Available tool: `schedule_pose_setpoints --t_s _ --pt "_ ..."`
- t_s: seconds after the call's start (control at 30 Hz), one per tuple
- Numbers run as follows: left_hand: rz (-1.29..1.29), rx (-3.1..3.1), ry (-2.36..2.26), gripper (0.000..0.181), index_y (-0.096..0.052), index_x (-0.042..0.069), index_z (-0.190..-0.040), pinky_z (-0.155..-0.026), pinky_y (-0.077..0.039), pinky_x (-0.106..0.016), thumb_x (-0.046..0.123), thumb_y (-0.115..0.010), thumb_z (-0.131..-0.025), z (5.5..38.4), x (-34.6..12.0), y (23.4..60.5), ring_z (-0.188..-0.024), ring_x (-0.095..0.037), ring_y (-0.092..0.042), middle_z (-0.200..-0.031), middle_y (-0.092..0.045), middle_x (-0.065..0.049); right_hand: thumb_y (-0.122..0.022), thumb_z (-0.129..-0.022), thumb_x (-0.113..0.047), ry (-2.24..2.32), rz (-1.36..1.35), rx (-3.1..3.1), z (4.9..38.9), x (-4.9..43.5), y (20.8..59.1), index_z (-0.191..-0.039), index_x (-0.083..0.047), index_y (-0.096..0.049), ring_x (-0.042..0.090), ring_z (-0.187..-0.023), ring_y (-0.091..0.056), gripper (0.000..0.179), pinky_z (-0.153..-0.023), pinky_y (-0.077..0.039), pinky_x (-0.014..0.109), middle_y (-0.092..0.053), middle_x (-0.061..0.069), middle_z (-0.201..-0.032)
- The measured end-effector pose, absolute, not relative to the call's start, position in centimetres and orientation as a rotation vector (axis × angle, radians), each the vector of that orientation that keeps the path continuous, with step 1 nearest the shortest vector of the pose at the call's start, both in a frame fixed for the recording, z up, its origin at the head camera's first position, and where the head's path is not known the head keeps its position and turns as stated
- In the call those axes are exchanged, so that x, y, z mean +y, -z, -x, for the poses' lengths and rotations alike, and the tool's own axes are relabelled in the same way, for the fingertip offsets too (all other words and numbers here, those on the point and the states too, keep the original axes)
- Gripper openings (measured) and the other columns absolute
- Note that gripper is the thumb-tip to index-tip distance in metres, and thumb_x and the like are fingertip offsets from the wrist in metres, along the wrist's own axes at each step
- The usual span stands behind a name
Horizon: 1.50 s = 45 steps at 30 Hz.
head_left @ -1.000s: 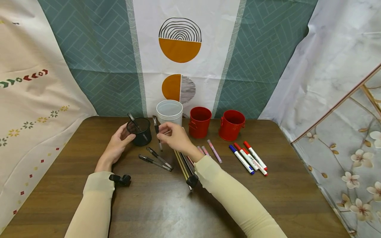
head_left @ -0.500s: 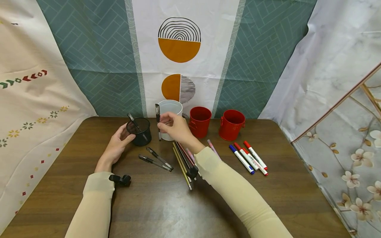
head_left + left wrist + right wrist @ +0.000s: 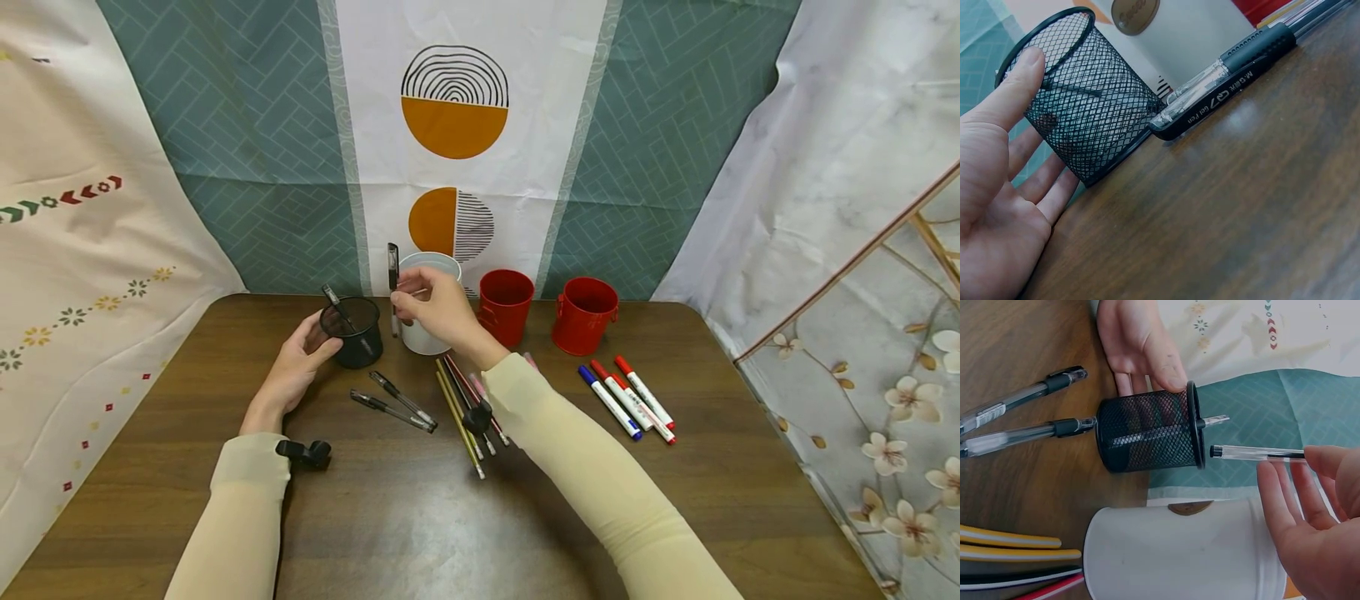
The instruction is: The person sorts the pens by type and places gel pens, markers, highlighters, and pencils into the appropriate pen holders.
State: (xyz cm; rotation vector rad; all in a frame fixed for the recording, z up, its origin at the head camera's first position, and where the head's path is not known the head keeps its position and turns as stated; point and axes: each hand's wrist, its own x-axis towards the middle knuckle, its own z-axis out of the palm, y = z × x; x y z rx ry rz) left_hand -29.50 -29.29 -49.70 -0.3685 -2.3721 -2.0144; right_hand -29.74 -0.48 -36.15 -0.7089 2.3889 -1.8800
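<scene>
on a wooden table (image 3: 375,517), our left hand (image 3: 291,371) curls its fingers round the mesh cup (image 3: 358,350); our right hand (image 3: 435,308) pinches a pen (image 3: 393,262) upright, just right of it. best we steady the cup, pen centred over its mouth.

Two long sleeves, pale cream-yellow, plain: left sleeve (image 3: 225,542), right sleeve (image 3: 600,475). Smooth fabric, close fit; right one bunches into creases further up the arm. Left cuff (image 3: 249,468) reads as a separate paler band, right cuff (image 3: 516,402) edge a bit wavy. Small black gadget at each wrist: left gadget (image 3: 318,452) lumpy with a rounded end, right gadget (image 3: 477,417) a compact dark lump, detail too small. Left hand (image 3: 288,371) and right hand (image 3: 438,315) bare.
</scene>
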Motion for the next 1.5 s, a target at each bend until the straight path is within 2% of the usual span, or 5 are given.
schedule_pose_setpoints --t_s 0.4,0.83,1.03,1.5 --pt "0.369 -2.352 2.031 0.071 -0.026 0.015 -0.170 -0.101 -0.043 -0.009 0.023 -0.062 -0.109 29.6 -29.1 49.8 -0.155 -0.043 -0.031 -0.169 -0.034 -0.022 -0.072 -0.102 -0.005 1.911 0.713 2.384 30.4 -2.7 35.8 -0.130 0.002 -0.065 0.028 -0.096 -0.076 0.030 -0.082 -0.064 0.032 -0.073 0.019 -0.116" --pt "0.355 -2.362 2.030 0.070 -0.026 0.016 -0.170 -0.100 -0.043 -0.008 0.024 -0.062 -0.110 29.5 -29.2 49.8 -0.155 -0.043 -0.031 -0.169 -0.033 -0.021 -0.073 -0.101 -0.007 1.815 0.739 2.579 30.5 -5.0 36.5 -0.126 0.000 -0.069 0.016 -0.083 -0.075 0.026 -0.072 -0.060 0.020 -0.077 0.014 -0.108" --pt "0.362 -2.366 2.023 0.071 -0.025 0.014 -0.170 -0.100 -0.043 -0.008 0.024 -0.061 -0.110 29.5 -29.2 49.7 -0.155 -0.043 -0.031 -0.169 -0.033 -0.022 -0.072 -0.102 -0.006 1.835 0.726 2.592 30.7 -5.4 36.8 -0.125 0.001 -0.069 0.018 -0.084 -0.075 0.025 -0.074 -0.060 0.019 -0.076 0.015 -0.108" --pt "0.354 -2.373 2.013 0.069 -0.026 0.018 -0.170 -0.101 -0.043 -0.009 0.024 -0.061 -0.110 29.4 -29.2 49.7 -0.155 -0.042 -0.032 -0.169 -0.035 -0.021 -0.073 -0.101 -0.007 1.733 0.752 2.691 30.9 -6.5 38.0 -0.123 -0.001 -0.070 0.017 -0.089 -0.074 0.023 -0.077 -0.056 0.015 -0.077 0.012 -0.108"
